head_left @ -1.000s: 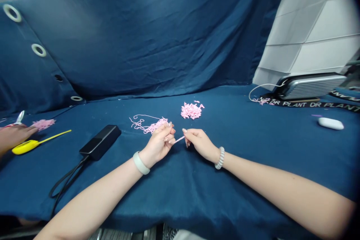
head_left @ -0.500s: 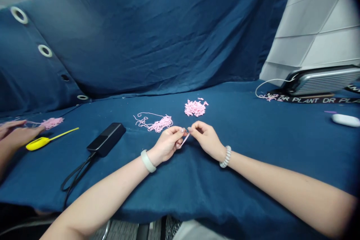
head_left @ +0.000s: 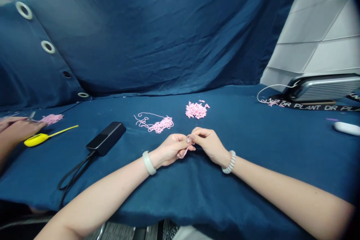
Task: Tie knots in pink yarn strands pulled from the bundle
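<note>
My left hand (head_left: 176,148) is closed, thumb against fingers, on a short pink cord (head_left: 185,153) that slants down by its fingertips. My right hand (head_left: 207,143) pinches at the same spot, its fingertips touching those of the left; what lies between them is mostly hidden. Just beyond my left hand lies a loose tangle of pink yarn (head_left: 161,124), with one strand trailing left. A small heap of pink knotted bits (head_left: 196,110) sits beyond my right hand.
A black power adapter (head_left: 105,138) with cables lies left, beside a yellow-handled tool (head_left: 36,140). Another person's hands (head_left: 19,129) work by more pink yarn (head_left: 52,119) at far left. At right are a silver ribbed case (head_left: 329,87), a lettered strap (head_left: 306,107) and a white object (head_left: 347,128).
Both my hands have come closer together and shifted slightly down and right in view. Less of the pink cord shows now. The other person's hands have moved a little.
</note>
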Demonstrator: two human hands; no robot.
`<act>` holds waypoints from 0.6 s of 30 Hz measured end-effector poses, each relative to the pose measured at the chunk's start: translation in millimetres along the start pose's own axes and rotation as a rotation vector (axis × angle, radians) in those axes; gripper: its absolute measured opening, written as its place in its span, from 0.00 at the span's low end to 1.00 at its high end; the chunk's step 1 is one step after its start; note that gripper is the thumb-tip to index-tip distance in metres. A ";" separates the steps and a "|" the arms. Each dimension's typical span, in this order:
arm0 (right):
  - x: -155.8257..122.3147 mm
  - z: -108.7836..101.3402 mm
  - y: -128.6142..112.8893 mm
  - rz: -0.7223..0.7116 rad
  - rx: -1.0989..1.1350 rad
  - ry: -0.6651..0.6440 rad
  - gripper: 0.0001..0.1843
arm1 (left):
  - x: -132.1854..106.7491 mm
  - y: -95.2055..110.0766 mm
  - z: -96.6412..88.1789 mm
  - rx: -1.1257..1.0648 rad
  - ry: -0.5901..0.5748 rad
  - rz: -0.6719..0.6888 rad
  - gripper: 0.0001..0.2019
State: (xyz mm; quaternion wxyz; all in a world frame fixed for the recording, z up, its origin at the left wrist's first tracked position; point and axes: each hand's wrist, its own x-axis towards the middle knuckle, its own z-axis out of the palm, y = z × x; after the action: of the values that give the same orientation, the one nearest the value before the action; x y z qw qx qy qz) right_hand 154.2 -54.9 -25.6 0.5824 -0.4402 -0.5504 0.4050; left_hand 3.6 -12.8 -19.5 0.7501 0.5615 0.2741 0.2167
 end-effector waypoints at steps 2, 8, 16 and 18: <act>0.6 -0.7 2.8 0.028 0.049 -0.046 0.11 | -0.7 0.9 0.5 0.009 -0.003 -0.009 0.17; 4.4 -3.5 10.2 0.126 0.128 -0.189 0.12 | -1.8 1.4 0.6 0.010 -0.042 0.008 0.15; -0.3 -5.5 3.2 0.040 -0.003 -0.326 0.22 | -3.2 3.0 4.5 0.058 0.007 -0.006 0.15; -4.0 -2.8 -0.2 0.047 -0.012 -0.288 0.23 | -2.7 2.1 5.4 0.066 0.035 0.003 0.15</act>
State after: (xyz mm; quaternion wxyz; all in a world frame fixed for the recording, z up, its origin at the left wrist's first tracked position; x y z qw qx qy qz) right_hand 156.7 -59.0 -26.6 0.4850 -0.3938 -0.6204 0.4741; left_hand 5.0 -17.8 -15.8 0.7260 0.5825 0.2933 0.2182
